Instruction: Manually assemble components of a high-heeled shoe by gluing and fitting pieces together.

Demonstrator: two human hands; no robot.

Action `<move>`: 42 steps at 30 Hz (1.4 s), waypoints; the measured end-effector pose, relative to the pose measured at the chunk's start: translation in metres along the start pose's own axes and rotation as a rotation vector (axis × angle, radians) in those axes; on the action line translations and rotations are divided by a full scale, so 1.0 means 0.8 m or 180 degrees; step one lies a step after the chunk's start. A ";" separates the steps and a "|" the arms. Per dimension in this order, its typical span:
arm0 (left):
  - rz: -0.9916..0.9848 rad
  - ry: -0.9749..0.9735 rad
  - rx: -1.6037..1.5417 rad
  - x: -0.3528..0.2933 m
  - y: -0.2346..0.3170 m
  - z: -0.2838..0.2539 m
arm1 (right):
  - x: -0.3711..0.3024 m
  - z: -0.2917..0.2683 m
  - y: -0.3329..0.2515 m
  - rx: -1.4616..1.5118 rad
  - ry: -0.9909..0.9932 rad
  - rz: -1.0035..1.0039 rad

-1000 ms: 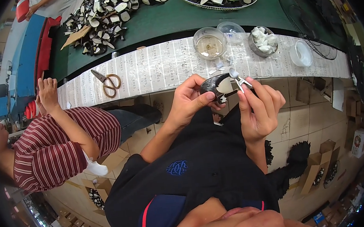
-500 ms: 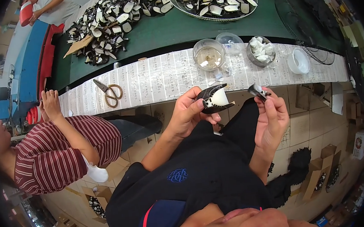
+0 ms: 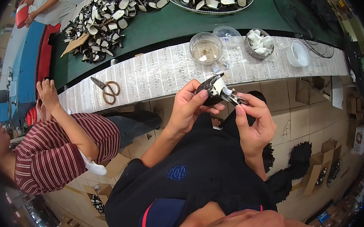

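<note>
My left hand [image 3: 187, 108] is closed around a black shoe upper piece [image 3: 205, 88] with a white lining showing at its open side. The thumb presses on its near side. My right hand [image 3: 256, 122] pinches a smaller dark piece with a pale, shiny face [image 3: 231, 96] between thumb and fingers. This smaller piece lies against the right, open end of the upper; whether the two are joined there I cannot tell. Both hands are held above my lap, just off the near edge of the paper-covered bench [image 3: 157, 74].
Scissors [image 3: 103, 86] lie on the bench at left. Farther right stand a clear bowl [image 3: 207, 60], a tin of white wads [image 3: 252, 50] and a white tub [image 3: 298, 56]. Behind are a heap of black-and-white pieces [image 3: 105, 29] and a wire basket [image 3: 199, 11]. A co-worker in stripes [image 3: 56, 163] stands left.
My right hand has moved left, bringing the small dark piece from apart to against the upper. The upper has tilted in my left hand, its white side turning down to the right.
</note>
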State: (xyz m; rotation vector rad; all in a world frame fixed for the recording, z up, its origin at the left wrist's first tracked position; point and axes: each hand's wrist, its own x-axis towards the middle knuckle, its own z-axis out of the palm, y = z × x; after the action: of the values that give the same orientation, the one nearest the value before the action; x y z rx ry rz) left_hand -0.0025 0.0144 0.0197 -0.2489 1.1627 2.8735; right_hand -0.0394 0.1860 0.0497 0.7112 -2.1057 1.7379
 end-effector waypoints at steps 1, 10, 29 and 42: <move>-0.0014 0.0010 -0.0003 0.000 -0.001 0.000 | 0.000 0.002 0.000 -0.0002 -0.0002 0.0017; 0.0085 0.0087 0.0086 0.000 -0.004 0.004 | 0.004 0.006 -0.002 -0.0403 -0.0041 -0.0221; 0.0018 0.0144 0.0150 -0.002 -0.009 0.006 | 0.004 -0.002 -0.004 -0.0634 -0.0033 -0.0274; 0.0015 0.0190 0.0321 0.001 -0.013 0.005 | 0.009 -0.011 -0.002 -0.0841 -0.0019 -0.0408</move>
State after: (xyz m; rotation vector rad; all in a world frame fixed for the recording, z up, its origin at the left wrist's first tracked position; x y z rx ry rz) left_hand -0.0033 0.0247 0.0151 -0.3309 1.3153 2.8191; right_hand -0.0447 0.1931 0.0568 0.7553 -2.1863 1.3602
